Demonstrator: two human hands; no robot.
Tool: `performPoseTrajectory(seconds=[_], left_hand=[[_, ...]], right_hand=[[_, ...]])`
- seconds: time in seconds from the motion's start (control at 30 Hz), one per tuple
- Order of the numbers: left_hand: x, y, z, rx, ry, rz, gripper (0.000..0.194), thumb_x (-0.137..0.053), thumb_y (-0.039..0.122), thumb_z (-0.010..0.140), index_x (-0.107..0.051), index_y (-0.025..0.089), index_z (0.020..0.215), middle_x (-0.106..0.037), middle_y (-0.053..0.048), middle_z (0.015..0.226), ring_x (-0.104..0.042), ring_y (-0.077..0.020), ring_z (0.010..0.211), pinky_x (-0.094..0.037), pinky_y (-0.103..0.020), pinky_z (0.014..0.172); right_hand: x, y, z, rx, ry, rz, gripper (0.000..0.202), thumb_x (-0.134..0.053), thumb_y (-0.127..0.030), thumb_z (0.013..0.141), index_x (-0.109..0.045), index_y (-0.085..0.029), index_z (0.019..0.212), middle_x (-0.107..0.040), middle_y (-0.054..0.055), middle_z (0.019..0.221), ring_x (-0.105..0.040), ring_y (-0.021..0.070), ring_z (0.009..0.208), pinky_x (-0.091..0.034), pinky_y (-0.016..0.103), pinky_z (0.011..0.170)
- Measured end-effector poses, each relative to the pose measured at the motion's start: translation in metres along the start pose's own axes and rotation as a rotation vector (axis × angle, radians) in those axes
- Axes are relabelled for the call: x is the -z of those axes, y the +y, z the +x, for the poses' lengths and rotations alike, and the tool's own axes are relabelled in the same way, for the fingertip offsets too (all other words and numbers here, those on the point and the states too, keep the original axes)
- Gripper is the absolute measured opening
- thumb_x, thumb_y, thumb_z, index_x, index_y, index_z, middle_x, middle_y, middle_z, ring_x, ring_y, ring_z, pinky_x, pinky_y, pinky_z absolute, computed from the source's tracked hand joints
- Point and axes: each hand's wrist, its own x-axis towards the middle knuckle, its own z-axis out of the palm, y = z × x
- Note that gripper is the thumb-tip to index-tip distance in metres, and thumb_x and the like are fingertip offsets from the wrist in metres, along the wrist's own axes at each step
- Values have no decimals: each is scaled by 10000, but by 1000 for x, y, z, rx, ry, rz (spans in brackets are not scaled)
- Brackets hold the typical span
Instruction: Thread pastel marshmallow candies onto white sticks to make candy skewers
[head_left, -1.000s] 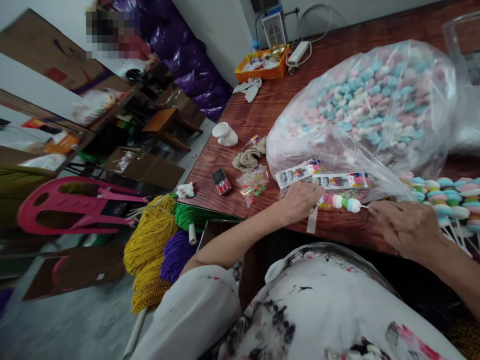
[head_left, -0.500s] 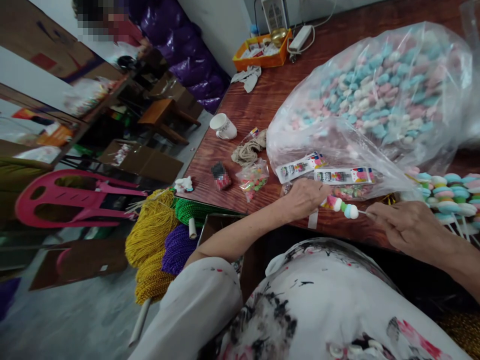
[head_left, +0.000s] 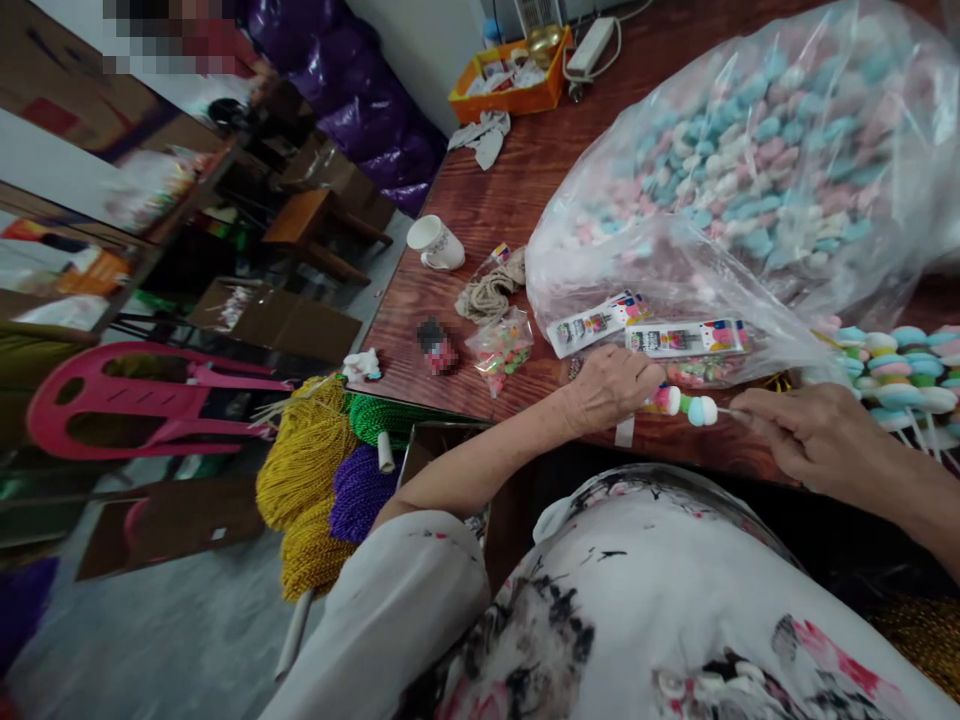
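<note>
Between my two hands is a marshmallow skewer (head_left: 701, 410), with white, green and pale blue pieces on a thin stick. My right hand (head_left: 817, 430) pinches the bare stick end. My left hand (head_left: 611, 385) is closed around the other end, where a pink and yellow patch shows; I cannot tell whether that is candy or a printed wrapper. Just beyond my left hand lie flat printed wrappers (head_left: 686, 338) and a small bag of coloured candies (head_left: 499, 348). A pile of finished-looking marshmallow skewers (head_left: 896, 370) rests beside my right hand.
A large clear bag of marshmallows (head_left: 750, 150) fills the table's right side. A white mug (head_left: 436, 243), a bundle of cord (head_left: 491, 290) and an orange tray (head_left: 510, 98) stand leftward. Yellow cord hanks (head_left: 307, 460) and a pink chair (head_left: 150, 400) are beside the table.
The view has shifted slightly, so the table things sit a little higher and farther left. Both hands keep their hold on the skewer, with almost no movement between them.
</note>
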Motion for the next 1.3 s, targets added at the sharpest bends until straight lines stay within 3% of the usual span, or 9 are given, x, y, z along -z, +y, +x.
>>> performPoseTrajectory(seconds=[0.13, 0.23, 0.53, 0.67, 0.8, 0.9, 0.97, 1.13, 1.3], left_hand=[[-5, 1, -3, 96, -4, -139, 227, -473, 263, 919, -604, 149, 1066, -669, -90, 859, -640, -217, 831, -447, -321, 711], [-6, 2, -5, 142, -1, -222, 242, -491, 284, 914, -602, 155, 1087, -674, -79, 863, -655, -214, 847, -462, -311, 717], [13, 10, 1, 49, -115, -24, 216, -497, 151, 846, -596, 151, 1037, -664, -100, 870, -633, -233, 860, -444, -338, 734], [11, 8, -1, 31, -57, -6, 184, -478, 176, 886, -604, 154, 1018, -664, -93, 875, -620, -225, 844, -402, -343, 717], [17, 1, -2, 68, 43, 1, 240, -391, 267, 991, -610, 184, 940, -638, -81, 798, -593, -219, 823, -369, -362, 742], [22, -1, 2, 36, 56, 25, 322, -336, 297, 1029, -604, 199, 881, -605, -64, 734, -574, -216, 797, -341, -369, 731], [21, 0, 5, 37, 50, 43, 337, -323, 295, 1037, -605, 197, 881, -602, -61, 727, -570, -213, 786, -332, -365, 721], [8, 4, 6, 100, -67, -7, 311, -371, 318, 1022, -636, 165, 964, -658, -89, 814, -606, -218, 801, -378, -343, 704], [12, 1, 2, 259, -226, -195, 249, -576, 233, 846, -654, 157, 1070, -703, -97, 920, -654, -243, 881, -447, -329, 715]], right_hand=[[-5, -18, -2, 243, 154, -245, 240, -503, -51, 856, -694, -176, 931, -663, 18, 661, -572, 159, 568, -374, 315, 601], [-9, -21, -4, 357, 159, -358, 252, -498, -19, 835, -692, -145, 935, -623, 19, 629, -546, 160, 572, -358, 328, 600], [0, -23, 1, 466, 173, -446, 231, -518, -3, 859, -687, -141, 936, -593, 12, 613, -508, 168, 585, -334, 345, 610], [-8, -25, 0, 369, 173, -261, 230, -488, -35, 878, -680, -140, 948, -658, 24, 665, -567, 164, 591, -374, 323, 626], [-17, -19, -3, 50, -20, 62, 223, -475, -151, 953, -671, -206, 862, -668, -8, 630, -585, 142, 531, -351, 284, 560], [-19, -18, -2, -45, -137, 112, 251, -472, -214, 979, -665, -221, 818, -655, -18, 604, -572, 139, 495, -309, 286, 530], [-18, -22, 0, 13, -88, 26, 246, -468, -177, 960, -659, -207, 807, -645, -7, 593, -571, 148, 500, -303, 297, 536], [-12, -38, 5, 300, 189, -256, 209, -492, -54, 878, -658, -167, 820, -597, 11, 593, -526, 159, 547, -338, 330, 606], [-12, -34, 7, 423, 220, -425, 175, -561, -47, 878, -691, -147, 939, -602, 4, 604, -494, 166, 590, -323, 349, 619]])
